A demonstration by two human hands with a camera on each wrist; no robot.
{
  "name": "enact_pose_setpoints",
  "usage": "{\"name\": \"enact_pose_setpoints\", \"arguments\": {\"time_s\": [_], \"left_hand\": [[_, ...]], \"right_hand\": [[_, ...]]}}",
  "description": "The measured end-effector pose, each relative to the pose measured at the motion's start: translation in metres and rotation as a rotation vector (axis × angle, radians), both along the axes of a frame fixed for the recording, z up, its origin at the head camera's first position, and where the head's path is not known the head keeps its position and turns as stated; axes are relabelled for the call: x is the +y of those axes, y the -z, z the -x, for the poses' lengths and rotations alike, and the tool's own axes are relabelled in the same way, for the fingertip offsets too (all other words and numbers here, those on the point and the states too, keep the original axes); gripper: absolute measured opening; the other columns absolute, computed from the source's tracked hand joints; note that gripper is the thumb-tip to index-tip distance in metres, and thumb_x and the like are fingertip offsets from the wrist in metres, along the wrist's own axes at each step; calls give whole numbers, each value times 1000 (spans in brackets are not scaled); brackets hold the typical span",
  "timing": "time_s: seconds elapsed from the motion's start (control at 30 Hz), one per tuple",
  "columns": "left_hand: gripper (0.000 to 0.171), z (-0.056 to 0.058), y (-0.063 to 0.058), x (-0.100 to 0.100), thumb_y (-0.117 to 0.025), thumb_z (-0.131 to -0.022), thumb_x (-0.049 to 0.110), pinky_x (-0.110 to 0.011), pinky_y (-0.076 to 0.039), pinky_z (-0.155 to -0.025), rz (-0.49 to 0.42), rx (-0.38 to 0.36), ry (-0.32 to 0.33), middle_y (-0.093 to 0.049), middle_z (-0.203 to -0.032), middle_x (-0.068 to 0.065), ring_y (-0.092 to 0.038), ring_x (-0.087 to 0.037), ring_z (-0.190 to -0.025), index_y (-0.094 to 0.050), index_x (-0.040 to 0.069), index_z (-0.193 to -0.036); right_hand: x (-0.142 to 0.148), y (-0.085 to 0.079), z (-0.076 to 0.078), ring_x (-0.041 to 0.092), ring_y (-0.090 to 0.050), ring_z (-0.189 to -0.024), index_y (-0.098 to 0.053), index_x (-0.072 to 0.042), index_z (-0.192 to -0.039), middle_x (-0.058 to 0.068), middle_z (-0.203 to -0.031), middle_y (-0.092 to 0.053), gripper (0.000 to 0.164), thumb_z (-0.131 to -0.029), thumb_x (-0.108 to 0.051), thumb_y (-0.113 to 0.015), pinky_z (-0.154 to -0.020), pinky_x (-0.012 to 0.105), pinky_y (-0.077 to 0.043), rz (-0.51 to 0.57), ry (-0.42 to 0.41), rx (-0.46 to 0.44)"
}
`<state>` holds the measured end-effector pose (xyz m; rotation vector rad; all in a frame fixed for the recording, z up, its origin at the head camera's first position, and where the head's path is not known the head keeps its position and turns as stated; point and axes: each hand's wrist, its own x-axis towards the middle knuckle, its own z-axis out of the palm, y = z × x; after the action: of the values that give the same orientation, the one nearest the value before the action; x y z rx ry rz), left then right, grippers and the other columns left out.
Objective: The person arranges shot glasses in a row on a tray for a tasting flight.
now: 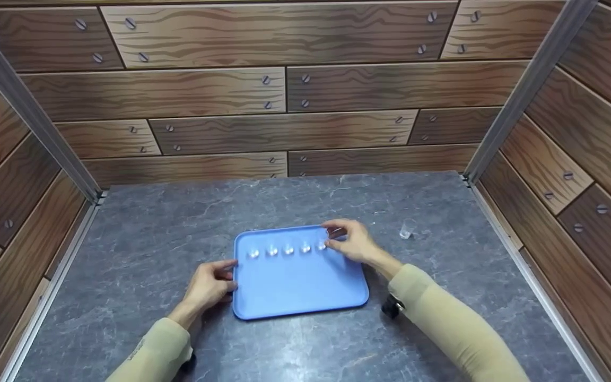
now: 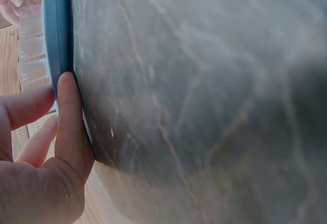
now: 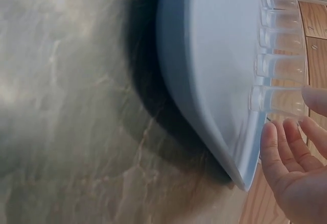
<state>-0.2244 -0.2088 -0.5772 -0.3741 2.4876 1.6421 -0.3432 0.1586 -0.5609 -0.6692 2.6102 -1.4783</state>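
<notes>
A blue tray (image 1: 295, 284) lies on the grey marbled table, with a row of several small clear plastic cups (image 1: 288, 249) standing along its far side. My left hand (image 1: 207, 286) is at the tray's left edge, thumb and forefinger spread apart, their tips touching the outer rim (image 2: 60, 30). At the right end of the row, my right hand (image 1: 356, 241) pinches the rim of the last cup (image 3: 278, 100) between thumb and forefinger. The other fingers of that hand are bent close by the tray's edge. This cup's base is at the tray's surface, in line with its neighbours.
Another clear cup (image 1: 406, 229) is on the table to the right of the tray, beyond the right forearm. Wood-patterned panels (image 1: 284, 90) enclose the table at the back and both sides, with metal posts (image 1: 517, 90) at the corners.
</notes>
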Motion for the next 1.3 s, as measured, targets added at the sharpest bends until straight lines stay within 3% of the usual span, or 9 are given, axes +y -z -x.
{"name": "enact_pose_setpoints", "arguments": {"time_s": [0.1,0.17,0.5,0.7,0.8,0.93,1.1,1.3], "left_hand": [[62,0,1,0,-77,-88,-11,-33,-70,-64,-18,3,0,-72,-105,-12,-70,-20,-84,-74,6,-148],[62,0,1,1,-77,-88,-11,-33,-70,-63,-24,7,-3,-72,-104,-13,-70,-20,-83,-74,6,-147],[61,2,1,2,-77,-89,-10,-33,-70,-63,-20,15,7,-73,-105,-13,-72,-19,-84,-74,7,-148],[61,1,2,0,-77,-89,-11,-34,-70,-63,-20,12,-4,-72,-104,-13,-71,-19,-83,-74,7,-147],[61,0,2,-1,-77,-89,-10,-33,-69,-63,-22,10,-7,-72,-105,-12,-71,-19,-84,-74,7,-147],[62,0,2,-1,-77,-88,-12,-33,-70,-64,-39,10,-10,-72,-105,-13,-71,-19,-85,-74,6,-148],[63,0,1,0,-77,-87,-12,-33,-71,-65,-26,6,-17,-73,-105,-12,-71,-19,-85,-75,7,-147],[62,1,1,0,-78,-88,-11,-33,-70,-66,-4,0,-13,-72,-105,-11,-71,-19,-86,-75,8,-147]], "right_hand": [[8,-3,-1,49,-78,-114,-75,8,-134,30,-122,-78,41,-95,0,-82,-104,64,-66,-8,6,37],[15,-7,-2,48,-78,-114,-76,7,-133,29,-122,-79,39,-95,-1,-82,-103,64,-67,-21,21,55],[56,-31,-2,43,-78,-115,-81,0,-127,22,-123,-81,31,-96,-1,-84,-94,50,-72,-110,91,186],[83,-40,4,43,-78,-115,-82,-1,-127,19,-122,-81,30,-97,-5,-84,-94,52,-71,-164,155,227],[97,-43,7,43,-78,-116,-83,-2,-126,19,-122,-82,30,-96,-6,-85,-95,43,-71,-185,201,241],[120,-41,11,44,-76,-121,-83,-3,-127,20,-126,-82,34,-94,-9,-87,-100,39,-64,-220,257,236],[145,-29,15,48,-71,-130,-79,-1,-135,26,-136,-77,44,-93,-13,-87,-109,61,-59,-249,307,193],[165,-16,16,52,-66,-137,-73,3,-142,30,-144,-72,53,-95,-16,-87,-119,66,-55,-221,363,69]]}}
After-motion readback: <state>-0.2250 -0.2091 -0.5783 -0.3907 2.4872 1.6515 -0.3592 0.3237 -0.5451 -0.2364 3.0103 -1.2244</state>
